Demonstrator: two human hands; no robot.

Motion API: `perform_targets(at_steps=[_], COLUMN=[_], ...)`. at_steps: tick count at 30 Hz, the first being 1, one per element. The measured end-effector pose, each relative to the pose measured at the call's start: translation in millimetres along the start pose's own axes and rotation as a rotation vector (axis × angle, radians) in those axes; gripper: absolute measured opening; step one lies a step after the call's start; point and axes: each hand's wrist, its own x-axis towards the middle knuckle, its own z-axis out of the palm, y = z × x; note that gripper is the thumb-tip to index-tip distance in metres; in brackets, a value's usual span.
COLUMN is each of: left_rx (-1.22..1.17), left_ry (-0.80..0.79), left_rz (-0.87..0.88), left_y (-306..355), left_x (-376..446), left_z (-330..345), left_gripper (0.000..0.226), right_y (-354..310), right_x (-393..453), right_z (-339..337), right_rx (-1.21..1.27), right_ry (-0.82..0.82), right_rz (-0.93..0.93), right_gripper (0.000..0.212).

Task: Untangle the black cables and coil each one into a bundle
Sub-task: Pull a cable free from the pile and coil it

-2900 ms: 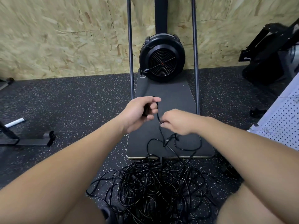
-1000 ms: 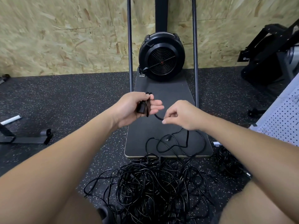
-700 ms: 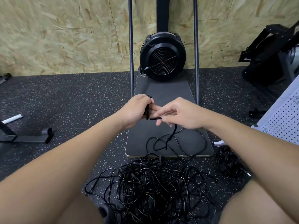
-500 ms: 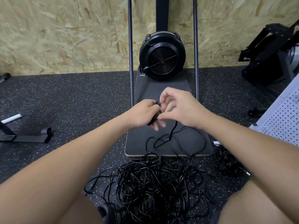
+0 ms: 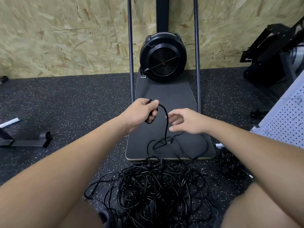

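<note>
A big tangle of black cables (image 5: 158, 191) lies on the speckled floor between my knees. My left hand (image 5: 141, 113) grips a small coil of one black cable (image 5: 167, 122) above the dark platform. From that hand the cable arcs up, drops down and runs into loose loops on the platform, then into the tangle. My right hand (image 5: 185, 120) hovers just right of the hanging strand with fingers spread and relaxed, holding nothing. A smaller bundle of black cable (image 5: 230, 163) lies on the floor to the right.
The dark platform (image 5: 171, 102) carries a round black fan housing (image 5: 163, 57) between two upright poles (image 5: 130, 51). An OSB wall stands behind. A black metal foot (image 5: 28, 142) lies at left. A white pegboard (image 5: 284, 119) and black equipment (image 5: 273, 51) stand at right.
My right hand has let go of the cable and pulled back to the right, fingers spread. The left hand still holds the coil, with a new arc of cable hanging from it.
</note>
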Motion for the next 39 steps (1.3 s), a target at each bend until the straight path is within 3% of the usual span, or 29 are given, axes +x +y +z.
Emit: perform_targets(at_steps=[7, 12, 14, 17, 19, 21, 25, 28, 32, 35, 39], left_rx=[-0.240, -0.477, -0.526, -0.626, -0.664, -0.670, -0.605, -0.509, -0.441, -0.306, -0.043], left_ry=[0.084, 0.190, 0.223, 0.313, 0.381, 0.446, 0.504, 0.476, 0.379, 0.277, 0.152], left_rz=[-0.009, -0.012, -0.019, -0.022, -0.024, -0.042, -0.055, -0.034, 0.024, 0.068, 0.083], left_y=[11, 15, 15, 12, 12, 12, 7, 3, 3, 3, 3], left_x=[-1, 2, 3, 6, 8, 10, 12, 10, 7, 4, -5], left_z=[6, -2, -5, -11, -15, -20, -32, -31, -23, -16, -3], left_gripper=[0.031, 0.029, 0.031, 0.035, 0.036, 0.037, 0.035, 0.025, 0.022, 0.025, 0.031], right_y=[12, 15, 17, 20, 22, 20, 12, 9, -14, -41, -61], right_x=[12, 8, 7, 4, 0, -3, 1, 5, -3, -10, -15], right_z=[9, 1, -2, -3, 0, 4, 2, -5, 0, 6, 4], right_rx=[0.235, 0.512, 0.512, 0.381, 0.336, 0.359, 0.409, 0.115, -0.357, -0.385, -0.282], right_ry=[-0.028, 0.084, 0.087, -0.045, -0.176, -0.204, 0.117, 0.298, 0.149, 0.060, 0.162], right_rz=[0.097, 0.208, 0.255, 0.310, 0.292, 0.256, 0.184, 0.143, -0.026, -0.189, -0.366], right_gripper=[0.041, 0.026, 0.024, 0.035, 0.024, 0.021, 0.021, 0.010, 0.023, 0.021, 0.015])
